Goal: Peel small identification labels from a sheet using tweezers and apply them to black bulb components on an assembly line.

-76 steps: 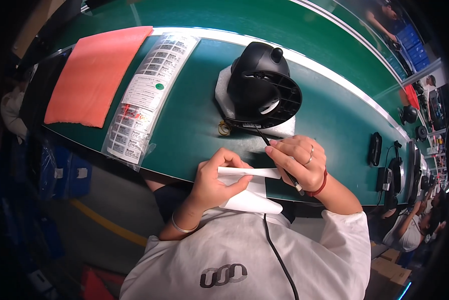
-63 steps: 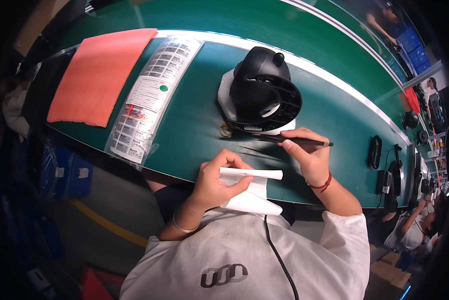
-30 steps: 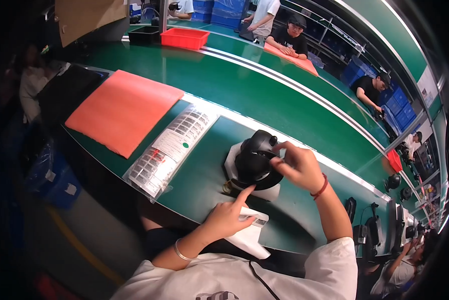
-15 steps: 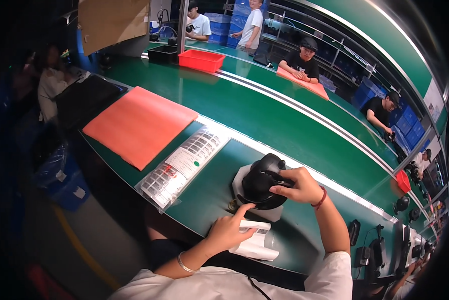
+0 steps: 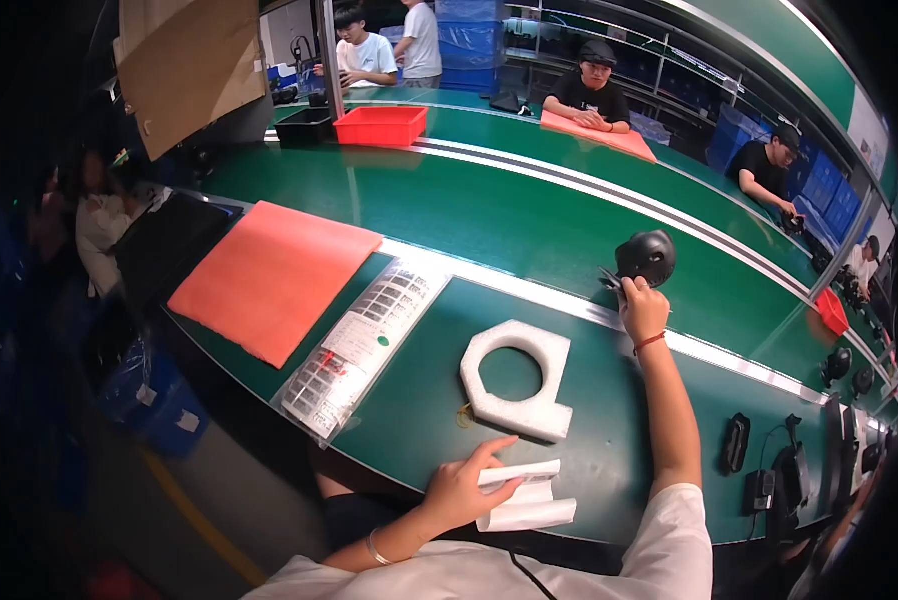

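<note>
My right hand (image 5: 646, 312) is closed on a black rounded housing (image 5: 646, 257), pinching a thin projecting part at its lower left. It is held up over the bench's pale far strip. What lies inside my fist is hidden. My left hand (image 5: 459, 495) is open, with index finger and thumb spread; its fingers lie over the left edge of a curled white sheet (image 5: 534, 512) near the bench's front edge. Just beyond that sheet, a white foam ring (image 5: 546, 412) with an angular outer edge lies flat, showing the green bench (image 5: 419, 400) through its round hole.
Left of the foam are a clear-wrapped label sheet (image 5: 369, 345) and an orange mat (image 5: 274, 275). Black parts (image 5: 737, 443) and cabled pieces (image 5: 761, 490) lie at right. A red bin (image 5: 381, 125) stands across the belt (image 5: 529, 220), where several people work.
My right hand has lifted the black rounded housing off the foam ring and carried it up and away to the right. The ring's hole is now exposed. My left hand stays by the white sheet.
</note>
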### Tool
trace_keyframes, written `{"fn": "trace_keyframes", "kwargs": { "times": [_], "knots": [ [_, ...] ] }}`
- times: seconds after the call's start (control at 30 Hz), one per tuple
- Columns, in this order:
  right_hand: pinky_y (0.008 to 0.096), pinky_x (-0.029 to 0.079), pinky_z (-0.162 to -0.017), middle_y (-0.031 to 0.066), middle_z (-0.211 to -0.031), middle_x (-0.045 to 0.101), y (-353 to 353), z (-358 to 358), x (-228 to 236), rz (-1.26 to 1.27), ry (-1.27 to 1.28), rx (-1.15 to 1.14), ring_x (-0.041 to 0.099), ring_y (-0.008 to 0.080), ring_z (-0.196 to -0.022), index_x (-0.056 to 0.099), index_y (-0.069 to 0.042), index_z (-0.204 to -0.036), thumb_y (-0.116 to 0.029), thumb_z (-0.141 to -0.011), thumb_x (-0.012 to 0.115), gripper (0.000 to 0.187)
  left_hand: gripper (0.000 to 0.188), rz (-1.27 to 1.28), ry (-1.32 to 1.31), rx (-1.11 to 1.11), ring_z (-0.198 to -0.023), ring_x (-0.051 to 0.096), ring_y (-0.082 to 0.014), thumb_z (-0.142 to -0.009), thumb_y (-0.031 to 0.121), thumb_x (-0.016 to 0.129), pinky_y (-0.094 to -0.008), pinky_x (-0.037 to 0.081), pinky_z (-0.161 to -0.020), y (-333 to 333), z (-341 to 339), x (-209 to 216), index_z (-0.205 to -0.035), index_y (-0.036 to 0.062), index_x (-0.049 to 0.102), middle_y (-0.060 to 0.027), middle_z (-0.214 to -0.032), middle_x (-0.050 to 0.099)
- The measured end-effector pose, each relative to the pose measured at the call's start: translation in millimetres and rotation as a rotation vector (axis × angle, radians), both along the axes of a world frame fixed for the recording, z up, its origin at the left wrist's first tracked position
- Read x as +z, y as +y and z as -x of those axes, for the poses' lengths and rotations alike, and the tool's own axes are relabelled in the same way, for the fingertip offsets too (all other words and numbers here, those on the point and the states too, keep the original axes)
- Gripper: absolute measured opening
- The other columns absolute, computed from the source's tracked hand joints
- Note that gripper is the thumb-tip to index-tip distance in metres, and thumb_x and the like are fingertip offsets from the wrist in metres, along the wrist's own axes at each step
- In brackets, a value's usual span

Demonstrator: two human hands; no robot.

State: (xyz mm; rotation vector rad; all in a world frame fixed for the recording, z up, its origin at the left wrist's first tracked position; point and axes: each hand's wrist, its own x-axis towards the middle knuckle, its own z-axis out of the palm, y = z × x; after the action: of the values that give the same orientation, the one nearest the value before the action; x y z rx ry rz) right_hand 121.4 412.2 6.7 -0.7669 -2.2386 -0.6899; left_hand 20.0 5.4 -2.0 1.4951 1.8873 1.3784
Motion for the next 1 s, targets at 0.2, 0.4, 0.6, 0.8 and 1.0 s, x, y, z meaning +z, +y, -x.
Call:
{"fn": "trace_keyframes", "kwargs": {
  "times": [0.2, 0.4, 0.6, 0.8, 1.0],
  "knots": [
    [0.0420, 0.050, -0.054, 0.0073, -0.087, 0.061, -4, 10, -9, 0.233, 0.135, -0.067, 0.064, 0.0309, -0.065, 0.066, -0.014, -0.097, -0.039, -0.085, 0.064, 0.028, 0.048, -0.041, 0.089, 0.039, -0.063, 0.068, -0.0207, -0.077, 0.026, 0.077, -0.0311, 0.053, -0.055, -6, -1, -3, -0.121, 0.0156, 0.059, -0.0017, -0.077, 0.070],
    [0.0435, 0.053, -0.059, 0.0086, -0.096, 0.062, 2, 6, -31, 0.355, 0.131, -0.066, 0.066, 0.0324, -0.071, 0.066, -0.012, -0.101, -0.029, -0.080, 0.066, 0.027, 0.048, 0.012, 0.094, 0.004, -0.065, 0.069, -0.0204, -0.076, 0.024, 0.078, -0.0302, 0.054, -0.057, -2, 0, 3, -0.120, 0.0133, 0.060, -0.0030, -0.077, 0.070],
    [0.0433, 0.050, -0.055, 0.0072, -0.086, 0.060, -18, 18, -28, 0.363, 0.069, 0.008, 0.064, 0.0290, -0.068, 0.060, -0.009, -0.082, -0.025, -0.082, 0.064, 0.017, 0.047, -0.008, 0.001, -0.005, -0.069, 0.070, -0.0203, -0.076, 0.021, 0.079, -0.0297, 0.054, -0.061, -10, 4, 2, -0.118, 0.0120, 0.061, -0.0045, -0.079, 0.070],
    [0.0401, 0.051, -0.068, 0.0078, -0.083, 0.058, -17, 20, -30, 0.237, 0.080, 0.083, 0.058, 0.0273, -0.085, 0.058, -0.007, -0.079, -0.019, -0.077, 0.068, 0.015, 0.043, -0.013, -0.046, -0.032, -0.072, 0.070, -0.0202, -0.076, 0.020, 0.078, -0.0296, 0.055, -0.064, -9, 5, 1, -0.115, 0.0114, 0.063, -0.0051, -0.081, 0.071],
    [0.0398, 0.050, -0.072, 0.0086, -0.085, 0.058, -16, 19, -33, 0.333, 0.127, 0.093, 0.056, 0.0291, -0.088, 0.058, -0.007, -0.081, -0.018, -0.076, 0.068, 0.015, 0.042, -0.012, -0.035, -0.045, -0.073, 0.070, -0.0197, -0.076, 0.020, 0.078, -0.0294, 0.055, -0.064, -8, 5, 1, -0.114, 0.0113, 0.063, -0.0049, -0.082, 0.071]
  ]
}}
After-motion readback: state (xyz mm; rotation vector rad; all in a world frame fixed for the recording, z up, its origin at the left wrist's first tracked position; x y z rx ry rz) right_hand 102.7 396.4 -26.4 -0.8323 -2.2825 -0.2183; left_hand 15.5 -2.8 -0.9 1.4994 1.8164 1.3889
